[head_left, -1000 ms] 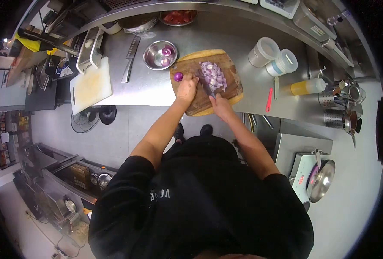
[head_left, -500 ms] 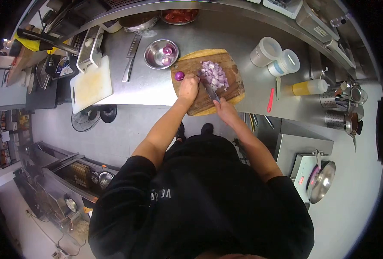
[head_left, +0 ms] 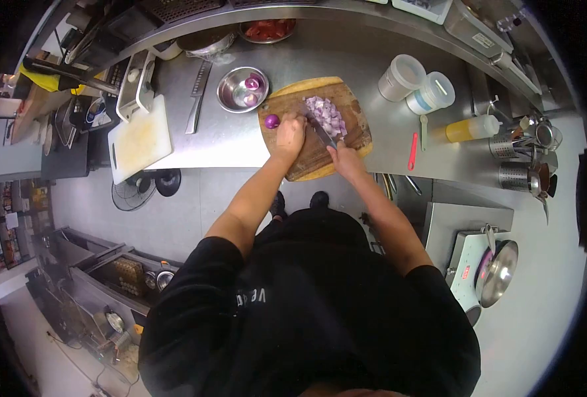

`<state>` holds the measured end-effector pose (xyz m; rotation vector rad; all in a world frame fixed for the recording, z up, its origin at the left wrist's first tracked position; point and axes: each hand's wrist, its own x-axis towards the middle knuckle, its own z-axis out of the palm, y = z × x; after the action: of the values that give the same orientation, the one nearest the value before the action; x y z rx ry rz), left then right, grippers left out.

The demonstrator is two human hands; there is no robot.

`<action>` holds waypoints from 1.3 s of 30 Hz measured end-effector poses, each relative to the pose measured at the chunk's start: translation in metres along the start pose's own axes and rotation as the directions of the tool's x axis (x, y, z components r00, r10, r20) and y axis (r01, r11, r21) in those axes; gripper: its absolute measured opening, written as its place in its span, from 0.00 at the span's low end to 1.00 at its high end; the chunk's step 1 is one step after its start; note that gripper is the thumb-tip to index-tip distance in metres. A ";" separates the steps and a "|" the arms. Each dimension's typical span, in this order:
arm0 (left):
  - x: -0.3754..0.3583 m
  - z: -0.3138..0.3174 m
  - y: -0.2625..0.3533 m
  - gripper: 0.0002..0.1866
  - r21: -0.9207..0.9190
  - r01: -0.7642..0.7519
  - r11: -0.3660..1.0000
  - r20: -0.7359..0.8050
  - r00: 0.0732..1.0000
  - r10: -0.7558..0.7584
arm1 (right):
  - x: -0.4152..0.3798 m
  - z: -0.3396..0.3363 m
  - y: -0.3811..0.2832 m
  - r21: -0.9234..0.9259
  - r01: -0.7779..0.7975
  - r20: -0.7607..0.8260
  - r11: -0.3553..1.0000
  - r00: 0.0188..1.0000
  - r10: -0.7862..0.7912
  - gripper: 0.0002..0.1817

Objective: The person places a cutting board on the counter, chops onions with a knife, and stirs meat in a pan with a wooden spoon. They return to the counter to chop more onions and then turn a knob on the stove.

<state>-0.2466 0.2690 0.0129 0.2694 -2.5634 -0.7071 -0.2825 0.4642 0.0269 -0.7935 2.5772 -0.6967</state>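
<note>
My right hand (head_left: pixel 346 161) is closed around the handle of a kitchen knife (head_left: pixel 322 133), whose blade slants up and left over the wooden cutting board (head_left: pixel 310 163). My left hand (head_left: pixel 291 134) rests on the board with fingers curled beside the blade tip. Whatever lies under those fingers is hidden. Diced red onion (head_left: pixel 326 116) is heaped just right of the blade. To the left of my left hand sits a purple onion piece (head_left: pixel 272 121). A steel bowl (head_left: pixel 224 92) behind the board holds peeled red onion pieces (head_left: pixel 251 84).
A second knife (head_left: pixel 198 96) and a white cutting board (head_left: pixel 141 142) lie to the left. On the right are two plastic tubs (head_left: pixel 401 78), a red-handled tool (head_left: pixel 413 151) and a yellow squeeze bottle (head_left: pixel 470 129). A shelf (head_left: pixel 346 10) runs overhead at the back.
The view has shifted slightly. My left hand stays by the blade, and the knife has moved only a little in my right hand. The onion heap looks much the same.
</note>
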 end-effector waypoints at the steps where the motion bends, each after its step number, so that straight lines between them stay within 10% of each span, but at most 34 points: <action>1: 0.007 0.004 0.005 0.05 0.025 0.051 0.998 0.031 0.998 -0.052 | 0.003 -0.007 0.002 -0.002 0.000 -0.010 1.000 1.000 0.000 0.23; 11: 0.020 -0.040 -0.029 0.06 -0.198 0.269 0.943 0.011 0.962 -0.272 | -0.002 -0.044 -0.012 -0.082 -0.053 -0.024 0.995 0.998 0.051 0.22; 14: 0.014 -0.077 -0.040 0.11 0.039 0.386 0.922 0.181 0.904 -0.387 | -0.005 -0.035 -0.024 -0.068 -0.037 -0.024 0.997 0.999 0.036 0.22; 27: -0.014 -0.039 -0.019 0.21 0.012 0.203 0.979 0.360 0.913 -0.194 | 0.007 -0.018 -0.006 -0.001 -0.063 -0.010 0.998 0.998 0.063 0.26; 29: -0.015 -0.028 -0.001 0.26 0.044 0.113 0.993 0.159 0.980 -0.119 | 0.002 -0.028 -0.007 0.046 -0.090 0.000 0.995 0.996 0.090 0.26; 33: -0.005 -0.029 0.053 0.35 0.224 -0.186 0.957 0.284 0.951 0.119 | -0.013 -0.063 -0.035 0.217 -0.289 0.097 0.933 0.957 0.274 0.27; 39: 0.005 0.000 0.060 0.31 0.284 -0.104 0.953 0.367 0.930 -0.008 | -0.025 -0.068 -0.015 0.462 -0.335 0.196 0.821 0.942 0.274 0.23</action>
<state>-0.2551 0.3183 0.0461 0.1818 -3.0253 -0.3705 -0.2880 0.4926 0.0954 -0.2389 2.1905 -1.0948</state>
